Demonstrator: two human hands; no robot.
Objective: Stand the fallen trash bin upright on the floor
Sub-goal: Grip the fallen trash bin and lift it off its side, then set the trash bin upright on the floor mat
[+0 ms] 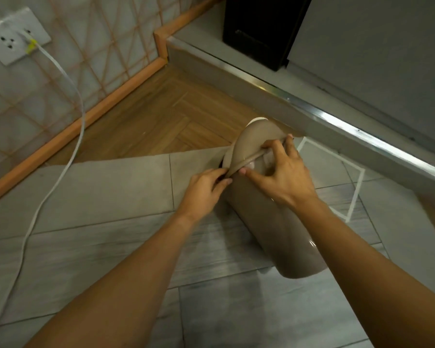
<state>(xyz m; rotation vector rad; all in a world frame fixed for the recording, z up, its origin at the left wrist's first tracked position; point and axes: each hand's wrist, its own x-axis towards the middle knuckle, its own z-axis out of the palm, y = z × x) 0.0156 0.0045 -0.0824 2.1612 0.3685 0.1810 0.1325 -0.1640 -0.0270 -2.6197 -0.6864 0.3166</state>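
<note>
- Trash bin [274, 222], a brown cylinder, is seen lying on its side on the grey tiled floor [111, 259], its closed base toward the camera and its mouth pointed at the step [312, 106] with the metal edge.
- The lid [251, 141] is seen tilted half open at the far end; it is pinched at its rim by the left hand [204, 189], fingers closed narrow on the edge, and by the right hand [284, 174], thumb below and fingers curled over the rim.
- Only the lid appears to be gripped, not the body. If the bin is raised by it, the lid could swing or come loose, and the body could drop back onto the tiles.
- The round, glossy body could roll sideways once the weight is shifted, and the smooth plastic could slip through the fingers.
- The mouth lies just beside the step, so the rim or lid could be knocked against the metal edge as it is swung up.
- Whether anything is inside cannot be told; any contents could be spilled through the loose lid.
- The white cable [68, 136] from the wall socket [15, 38] trails well apart to the left and is judged no hazard.
</note>
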